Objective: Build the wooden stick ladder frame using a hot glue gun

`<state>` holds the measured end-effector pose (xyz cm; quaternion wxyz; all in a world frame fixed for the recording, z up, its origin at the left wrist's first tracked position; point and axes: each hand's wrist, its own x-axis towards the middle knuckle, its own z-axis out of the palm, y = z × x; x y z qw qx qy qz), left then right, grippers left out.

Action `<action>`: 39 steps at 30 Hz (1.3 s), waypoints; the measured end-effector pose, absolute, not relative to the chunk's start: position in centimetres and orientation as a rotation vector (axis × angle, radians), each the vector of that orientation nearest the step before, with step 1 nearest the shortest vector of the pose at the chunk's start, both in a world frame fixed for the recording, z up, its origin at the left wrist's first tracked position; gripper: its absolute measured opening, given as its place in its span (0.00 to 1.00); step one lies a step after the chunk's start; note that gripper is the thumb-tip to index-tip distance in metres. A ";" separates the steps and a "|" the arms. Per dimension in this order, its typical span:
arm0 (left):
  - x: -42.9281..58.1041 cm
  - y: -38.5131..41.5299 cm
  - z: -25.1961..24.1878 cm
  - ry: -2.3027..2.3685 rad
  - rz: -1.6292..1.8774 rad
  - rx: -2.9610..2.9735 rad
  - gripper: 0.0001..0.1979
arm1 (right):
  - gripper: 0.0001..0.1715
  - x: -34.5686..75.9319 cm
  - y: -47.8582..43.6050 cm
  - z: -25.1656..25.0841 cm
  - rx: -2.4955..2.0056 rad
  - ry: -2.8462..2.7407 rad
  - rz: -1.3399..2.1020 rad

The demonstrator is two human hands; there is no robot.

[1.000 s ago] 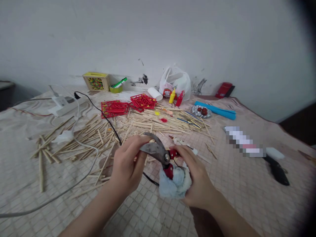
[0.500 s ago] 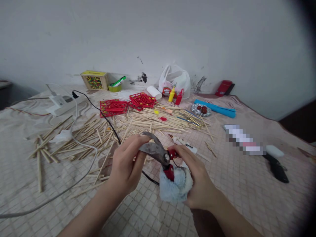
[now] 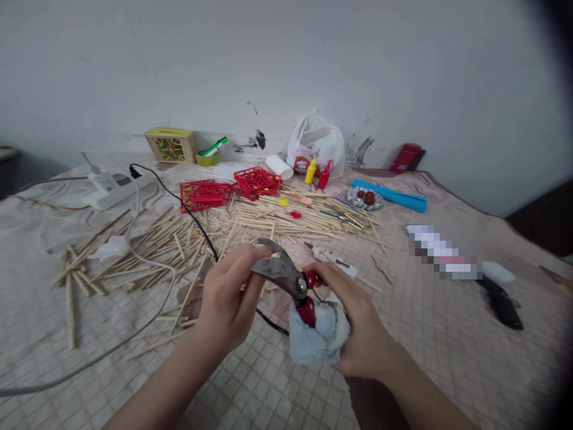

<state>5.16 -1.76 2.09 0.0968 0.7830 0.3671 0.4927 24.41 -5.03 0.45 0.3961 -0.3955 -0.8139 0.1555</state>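
My right hand (image 3: 358,310) is wrapped around the red handles of a pair of pruning shears (image 3: 299,286). A light-blue fluffy cloth (image 3: 317,340) covers the lower handle, under my palm. The dark metal blades point up and left, slightly parted. Between them shows the pale end of a short wooden stick (image 3: 276,255), and my left hand (image 3: 233,292) is closed on the rest of it, mostly hidden behind the fingers. Many loose wooden sticks (image 3: 147,251) lie on the table behind my hands.
Red-painted stick panels (image 3: 206,194) lie farther back. Behind them stand a yellow paint bottle (image 3: 310,171), a red paint bottle (image 3: 324,175) and a white plastic bag (image 3: 317,146). A black cable (image 3: 201,230) runs beneath my hands. A power strip (image 3: 119,190) sits at left.
Both hands keep nearly the same pose. The shear blades have closed in slightly around the stick, if at all; the view has shifted a little.
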 end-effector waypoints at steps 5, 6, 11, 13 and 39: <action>5.2 -1.7 2.0 1.071 1.504 2.312 0.08 | 0.44 24.4 -5.0 0.6 -1.018 -2.057 0.400; 5.2 -1.7 2.0 1.070 1.495 2.306 0.09 | 0.44 24.4 -5.0 0.6 -1.027 -2.056 0.410; 5.0 -1.6 1.9 1.055 1.499 2.324 0.09 | 0.44 24.6 -5.2 0.5 -1.028 -2.057 0.414; 4.9 -1.5 1.8 1.071 1.505 2.331 0.09 | 0.45 24.6 -5.1 0.5 -1.022 -2.062 0.415; 4.6 -1.2 2.2 1.032 1.370 2.321 0.09 | 0.37 24.8 -5.2 1.2 -1.049 -2.096 0.347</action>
